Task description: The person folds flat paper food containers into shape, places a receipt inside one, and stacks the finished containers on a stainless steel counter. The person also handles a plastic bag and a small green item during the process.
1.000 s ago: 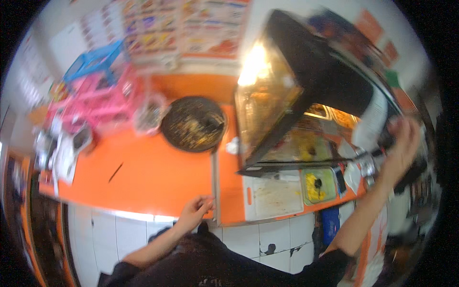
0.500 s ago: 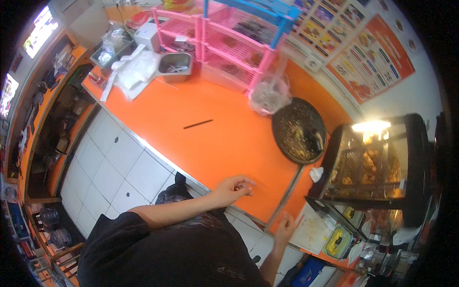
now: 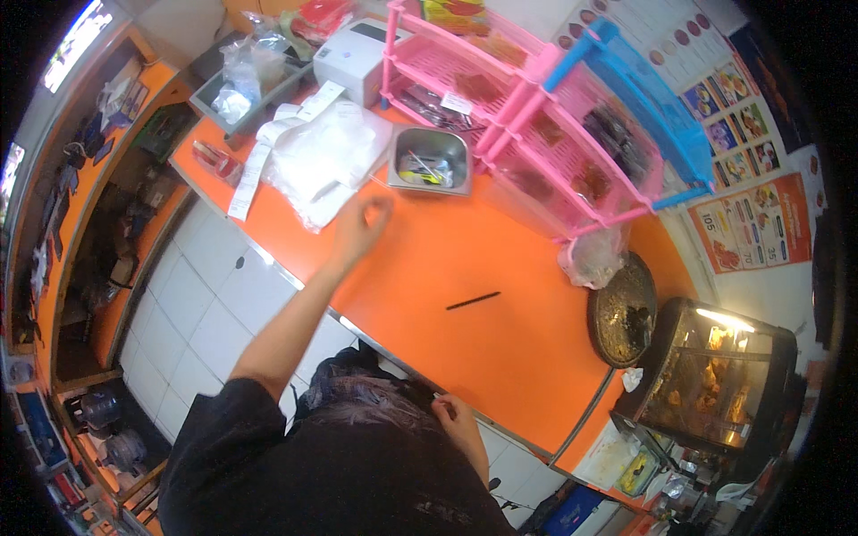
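My left hand is stretched over the orange table, close to the white plastic bags and the metal container. Its fingers are bent, a gap shows between thumb and forefinger, and I see nothing in it. Small utensils, one with a yellow-green part, lie in the container. My right hand is low in front of my body, beside the table's front edge. Its fingers are curled together, and a small pale tip shows at them, too small to name. A thin black stick lies between the hands on the tabletop.
Pink and blue plastic racks stand along the wall. A white box-shaped device and a grey bin of bags are at the far left. To the right are a round dark tray and a lit glass food cabinet.
My left hand has moved far and left, from the table's front edge to beside the bags. My right hand has come in toward my body. The view has turned left.
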Available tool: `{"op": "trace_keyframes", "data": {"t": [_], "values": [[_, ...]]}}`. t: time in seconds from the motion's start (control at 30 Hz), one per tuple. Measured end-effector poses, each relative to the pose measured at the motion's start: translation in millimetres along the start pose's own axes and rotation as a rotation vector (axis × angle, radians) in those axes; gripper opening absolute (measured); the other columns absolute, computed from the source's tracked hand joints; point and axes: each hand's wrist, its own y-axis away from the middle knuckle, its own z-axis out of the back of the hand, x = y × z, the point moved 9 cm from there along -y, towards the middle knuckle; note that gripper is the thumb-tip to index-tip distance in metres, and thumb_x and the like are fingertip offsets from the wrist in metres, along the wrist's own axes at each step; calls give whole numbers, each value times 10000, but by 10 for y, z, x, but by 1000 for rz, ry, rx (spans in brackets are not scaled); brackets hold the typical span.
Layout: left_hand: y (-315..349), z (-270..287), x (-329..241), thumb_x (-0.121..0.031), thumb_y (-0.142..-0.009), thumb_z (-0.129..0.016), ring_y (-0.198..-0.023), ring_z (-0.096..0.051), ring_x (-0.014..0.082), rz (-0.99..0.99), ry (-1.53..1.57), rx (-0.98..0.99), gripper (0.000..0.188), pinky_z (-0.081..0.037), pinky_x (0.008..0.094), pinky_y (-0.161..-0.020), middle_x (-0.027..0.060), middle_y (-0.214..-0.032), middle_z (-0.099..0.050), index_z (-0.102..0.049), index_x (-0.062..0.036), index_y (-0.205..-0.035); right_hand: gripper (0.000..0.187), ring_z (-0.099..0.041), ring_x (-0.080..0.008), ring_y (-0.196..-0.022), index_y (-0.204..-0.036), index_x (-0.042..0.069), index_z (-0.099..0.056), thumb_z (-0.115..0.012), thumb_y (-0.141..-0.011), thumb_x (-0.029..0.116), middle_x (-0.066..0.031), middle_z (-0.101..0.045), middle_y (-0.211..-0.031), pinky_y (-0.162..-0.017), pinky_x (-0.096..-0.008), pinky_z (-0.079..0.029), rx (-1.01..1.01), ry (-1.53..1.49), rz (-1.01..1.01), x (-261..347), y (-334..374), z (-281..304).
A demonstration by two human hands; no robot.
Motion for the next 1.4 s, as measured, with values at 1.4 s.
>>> {"op": "trace_keyframes", "data": {"t": [1.4], "values": [[1452, -226, -1814, -92, -886, -740, -872, -663, 192, 32, 609, 1043, 114, -539, 333, -729, 60, -875, -651, -643, -40, -914, 322, -612, -144, -980, -1261, 9, -571, -608, -989, 176, -73, -655, -1122, -871, -308, -499, -398, -931, 296, 1712, -245, 251]]}}
